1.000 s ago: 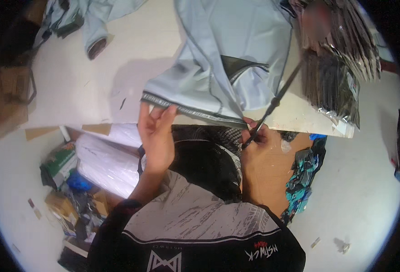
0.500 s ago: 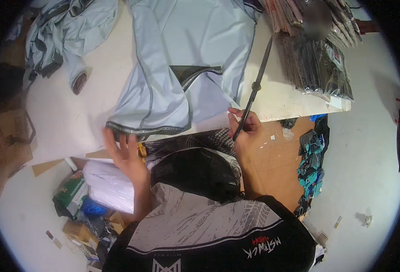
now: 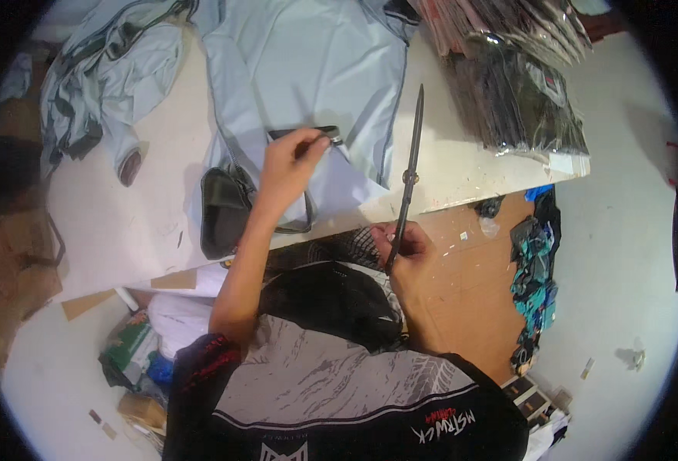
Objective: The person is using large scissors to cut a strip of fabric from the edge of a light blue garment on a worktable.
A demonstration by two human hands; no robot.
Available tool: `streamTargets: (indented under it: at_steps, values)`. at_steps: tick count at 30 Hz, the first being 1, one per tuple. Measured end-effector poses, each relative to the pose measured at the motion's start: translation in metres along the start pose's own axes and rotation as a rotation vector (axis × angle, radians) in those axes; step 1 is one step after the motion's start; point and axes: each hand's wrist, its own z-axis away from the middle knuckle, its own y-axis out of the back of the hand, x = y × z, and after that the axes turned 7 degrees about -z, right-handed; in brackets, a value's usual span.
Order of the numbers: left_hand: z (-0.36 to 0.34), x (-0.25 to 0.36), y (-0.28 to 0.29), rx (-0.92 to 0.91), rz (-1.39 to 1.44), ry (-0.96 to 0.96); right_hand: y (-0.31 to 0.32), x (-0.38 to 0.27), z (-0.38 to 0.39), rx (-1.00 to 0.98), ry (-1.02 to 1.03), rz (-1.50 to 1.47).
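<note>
A pale grey-blue long-sleeved shirt (image 3: 308, 77) with dark seams lies spread on the white table in front of me. My left hand (image 3: 297, 157) reaches over it, thumb and fingers pinched together at the dark trim (image 3: 324, 132) of a folded flap. Below that hand, a dark cuff or hem end (image 3: 224, 211) is folded open near the table's front edge. In my right hand (image 3: 408, 244), at the table edge, is a long pair of dark scissors (image 3: 411, 173). Its blades look closed together and point away from me, and my fingers hide part of the handles.
More pale clothing (image 3: 135, 81) lies bunched at the far left. Stacks of plastic-wrapped dark garments (image 3: 520, 100) fill the table's right end. A heap of teal and black cloth (image 3: 531, 269) lies on the floor to the right. Bags (image 3: 174, 323) and boxes stand at lower left.
My left hand has moved from the near hem up and right to the dark trim. The near hem has turned open, showing its dark inside. The scissors stay in my right hand, slightly lower.
</note>
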Motion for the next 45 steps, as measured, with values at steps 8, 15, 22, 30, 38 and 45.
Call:
streamTargets:
  at_steps: [8,15,22,30,38,45]
  values:
    - [0.038,0.037,0.022,-0.269,0.918,0.262,-0.013,-0.025,0.004,-0.015,-0.049,-0.025]
    - [0.05,0.031,0.005,0.115,-0.041,-0.04,-0.023,-0.022,-0.013,-0.014,0.078,-0.001]
    - [-0.002,0.007,-0.019,0.231,-0.365,-0.262,-0.019,-0.019,-0.007,-0.001,0.013,-0.002]
    - [0.006,0.029,-0.007,-0.123,0.484,0.233,-0.01,-0.016,-0.005,0.056,-0.024,0.003]
    - [0.041,0.026,0.007,-0.144,1.107,0.189,-0.011,-0.042,0.003,-0.015,-0.095,0.013]
    - [0.063,0.047,0.003,-0.05,1.37,0.163,0.007,-0.017,0.023,-0.275,0.046,0.101]
